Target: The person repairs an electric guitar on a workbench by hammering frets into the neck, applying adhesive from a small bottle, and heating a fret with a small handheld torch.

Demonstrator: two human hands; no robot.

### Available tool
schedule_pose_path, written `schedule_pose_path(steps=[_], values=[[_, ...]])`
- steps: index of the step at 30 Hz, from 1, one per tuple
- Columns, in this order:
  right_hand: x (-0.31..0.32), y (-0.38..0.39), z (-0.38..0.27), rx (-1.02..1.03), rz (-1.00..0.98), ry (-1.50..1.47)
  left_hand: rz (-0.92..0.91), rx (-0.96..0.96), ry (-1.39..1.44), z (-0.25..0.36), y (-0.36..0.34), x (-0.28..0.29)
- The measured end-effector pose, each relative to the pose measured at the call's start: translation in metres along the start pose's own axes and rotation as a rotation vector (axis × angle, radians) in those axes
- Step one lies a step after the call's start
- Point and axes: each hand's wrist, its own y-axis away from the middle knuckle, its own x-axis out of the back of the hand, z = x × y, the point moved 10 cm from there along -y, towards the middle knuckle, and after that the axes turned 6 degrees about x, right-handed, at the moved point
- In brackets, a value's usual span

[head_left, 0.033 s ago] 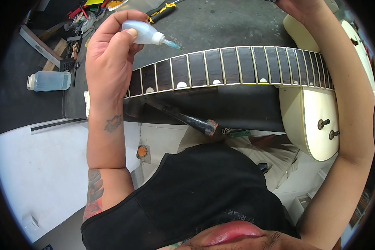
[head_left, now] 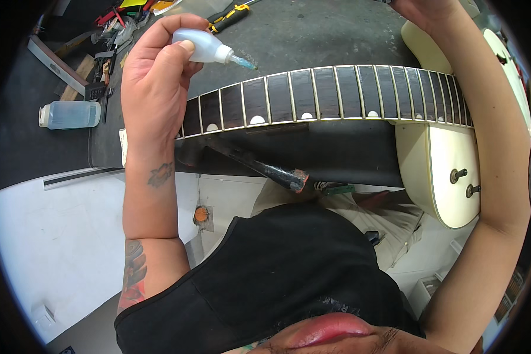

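My left hand (head_left: 156, 76) is shut on a small translucent squeeze bottle (head_left: 203, 47). Its blue nozzle points right and down, just above the guitar's dark fretboard (head_left: 324, 94), which has metal frets and white dot inlays. The nozzle tip hovers near the far edge of the neck, apart from the wood. The guitar's cream body (head_left: 436, 171) with two knobs lies at the right on a dark grey bench mat (head_left: 312, 35). My right hand (head_left: 422, 12) reaches over the body at the top edge; its fingers are cut off by the frame.
A black-handled tool (head_left: 259, 168) lies under the neck at the bench's near edge. A clear plastic bottle (head_left: 71, 114) lies on its side at the left. Yellow-handled pliers (head_left: 230, 16) and several small tools (head_left: 109, 35) crowd the far left. A white floor (head_left: 53, 248) shows below.
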Motion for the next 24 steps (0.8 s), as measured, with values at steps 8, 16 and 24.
schedule_pose_path(steps=[8, 16, 24], values=[[-0.002, 0.000, 0.002, -0.027, 0.002, -0.005, 0.031, -0.012, 0.017, 0.001, -0.001, 0.000], [-0.006, 0.010, -0.006, 0.031, 0.015, 0.001, 0.050, -0.002, 0.027, 0.003, 0.001, -0.006], [0.002, -0.002, 0.001, 0.015, 0.002, 0.047, 0.019, -0.002, -0.005, 0.003, 0.003, -0.010]])
